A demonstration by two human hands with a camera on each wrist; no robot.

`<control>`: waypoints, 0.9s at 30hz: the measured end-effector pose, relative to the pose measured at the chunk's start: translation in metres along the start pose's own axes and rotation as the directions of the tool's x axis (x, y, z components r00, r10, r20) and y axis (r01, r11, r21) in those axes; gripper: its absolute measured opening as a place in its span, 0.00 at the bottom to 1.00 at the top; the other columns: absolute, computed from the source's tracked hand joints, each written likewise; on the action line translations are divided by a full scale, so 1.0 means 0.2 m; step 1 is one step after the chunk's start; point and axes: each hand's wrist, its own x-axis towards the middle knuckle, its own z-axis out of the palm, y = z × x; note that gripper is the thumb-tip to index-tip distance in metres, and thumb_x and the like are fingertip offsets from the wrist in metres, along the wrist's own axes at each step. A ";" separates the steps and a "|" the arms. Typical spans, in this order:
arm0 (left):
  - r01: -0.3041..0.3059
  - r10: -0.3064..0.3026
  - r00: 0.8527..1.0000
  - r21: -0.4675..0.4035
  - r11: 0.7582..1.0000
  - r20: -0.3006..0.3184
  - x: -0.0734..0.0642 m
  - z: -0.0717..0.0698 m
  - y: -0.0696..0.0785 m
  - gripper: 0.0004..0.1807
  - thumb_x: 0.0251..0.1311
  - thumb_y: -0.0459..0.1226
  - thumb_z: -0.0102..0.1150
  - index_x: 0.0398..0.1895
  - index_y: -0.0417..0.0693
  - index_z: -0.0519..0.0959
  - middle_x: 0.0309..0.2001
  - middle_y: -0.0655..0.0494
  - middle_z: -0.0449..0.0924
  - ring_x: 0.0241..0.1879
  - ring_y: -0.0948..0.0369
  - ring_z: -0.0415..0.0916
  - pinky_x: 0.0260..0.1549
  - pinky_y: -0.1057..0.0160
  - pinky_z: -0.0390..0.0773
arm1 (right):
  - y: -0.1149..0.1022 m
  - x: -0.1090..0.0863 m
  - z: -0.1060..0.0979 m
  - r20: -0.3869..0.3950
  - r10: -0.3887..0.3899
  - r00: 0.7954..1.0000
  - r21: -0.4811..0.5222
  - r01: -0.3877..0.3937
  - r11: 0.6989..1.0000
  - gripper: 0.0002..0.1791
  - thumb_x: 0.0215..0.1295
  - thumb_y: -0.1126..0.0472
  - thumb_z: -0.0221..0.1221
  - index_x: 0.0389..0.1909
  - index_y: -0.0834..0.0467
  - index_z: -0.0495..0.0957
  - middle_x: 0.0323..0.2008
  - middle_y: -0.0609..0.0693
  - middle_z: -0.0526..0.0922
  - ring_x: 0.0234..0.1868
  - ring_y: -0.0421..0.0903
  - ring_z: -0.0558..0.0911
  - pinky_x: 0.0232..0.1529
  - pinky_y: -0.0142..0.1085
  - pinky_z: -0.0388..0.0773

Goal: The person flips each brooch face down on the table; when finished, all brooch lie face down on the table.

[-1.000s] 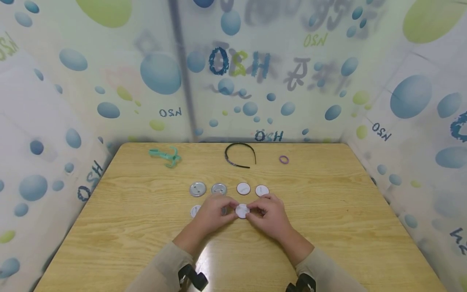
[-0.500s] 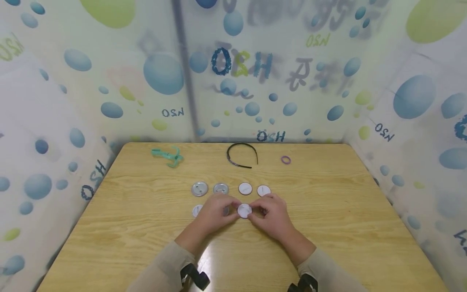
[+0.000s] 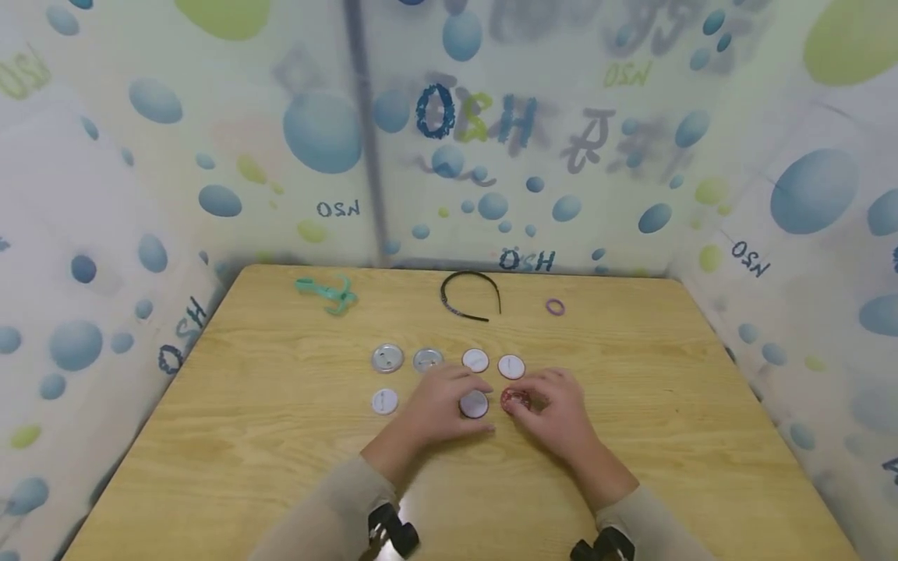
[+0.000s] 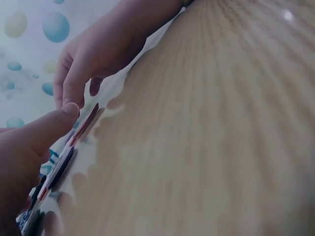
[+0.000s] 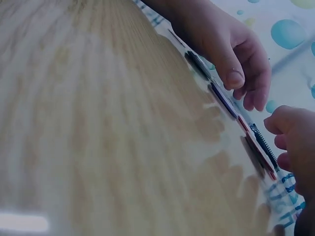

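Note:
In the head view a round white-backed pin badge [image 3: 473,404] lies on the table. My left hand [image 3: 436,405] is around its left side, thumb and forefinger spread apart. A shiny red pin badge [image 3: 515,400] lies just to its right. Over the red badge is my right hand [image 3: 561,409], thumb and forefinger partly covering it; whether they touch it is unclear. In the right wrist view the right thumb [image 5: 280,120] appears above the row of thin badges [image 5: 258,150]. Behind them lie two more white badges [image 3: 475,360] and two silver ones [image 3: 387,358].
Left of my left hand lies another white badge [image 3: 384,401]. Along the back of the wooden table [image 3: 673,467] are a green claw-like item [image 3: 330,294], a black headband [image 3: 445,296] and a purple ring [image 3: 555,307]. A patterned backdrop encloses the table on three sides.
Both hands pinched the edges of the white badge; now their fingers are off it and it lies on the table. My right hand has shifted right, and the red badge has come into sight.

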 end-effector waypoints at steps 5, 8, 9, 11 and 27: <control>0.042 -0.044 0.999 0.063 0.997 0.032 0.07 0.06 0.04 0.29 0.48 0.60 0.82 0.50 0.58 0.89 0.49 0.64 0.86 0.51 0.60 0.79 0.55 0.57 0.76 | 0.02 -0.03 -0.06 0.000 0.074 0.997 -0.056 -0.074 0.996 0.18 0.50 0.58 0.80 0.42 0.57 0.89 0.41 0.49 0.90 0.50 0.57 0.80 0.56 0.54 0.69; 0.077 -0.084 0.995 0.122 0.990 0.051 0.10 0.09 0.06 0.28 0.48 0.62 0.80 0.48 0.60 0.89 0.47 0.64 0.86 0.47 0.60 0.78 0.51 0.57 0.77 | 0.03 -0.05 -0.09 0.013 0.119 0.993 -0.094 -0.118 0.989 0.18 0.50 0.56 0.80 0.42 0.57 0.89 0.40 0.51 0.89 0.49 0.58 0.79 0.55 0.55 0.69; 0.087 -0.096 0.994 0.139 0.986 0.060 0.11 0.10 0.06 0.28 0.48 0.63 0.80 0.48 0.60 0.89 0.46 0.64 0.86 0.45 0.60 0.78 0.49 0.57 0.77 | 0.03 -0.06 -0.10 0.026 0.133 0.991 -0.105 -0.130 0.986 0.18 0.51 0.55 0.80 0.42 0.57 0.90 0.40 0.51 0.89 0.49 0.58 0.79 0.54 0.55 0.69; 0.107 -0.122 0.989 0.177 0.978 0.078 0.12 0.12 0.06 0.26 0.49 0.64 0.78 0.46 0.61 0.90 0.44 0.65 0.85 0.44 0.61 0.77 0.48 0.57 0.77 | 0.03 -0.06 -0.11 0.065 0.156 0.986 -0.132 -0.147 0.980 0.19 0.52 0.51 0.79 0.43 0.55 0.91 0.40 0.49 0.87 0.48 0.57 0.78 0.53 0.55 0.68; 0.217 -0.235 0.965 0.150 0.965 0.113 0.11 0.10 0.09 0.19 0.55 0.59 0.78 0.46 0.64 0.90 0.45 0.66 0.85 0.49 0.60 0.76 0.55 0.51 0.73 | -0.01 -0.06 -0.10 0.187 0.218 0.958 -0.127 -0.197 0.972 0.21 0.55 0.48 0.80 0.48 0.49 0.89 0.43 0.41 0.84 0.51 0.49 0.74 0.53 0.50 0.63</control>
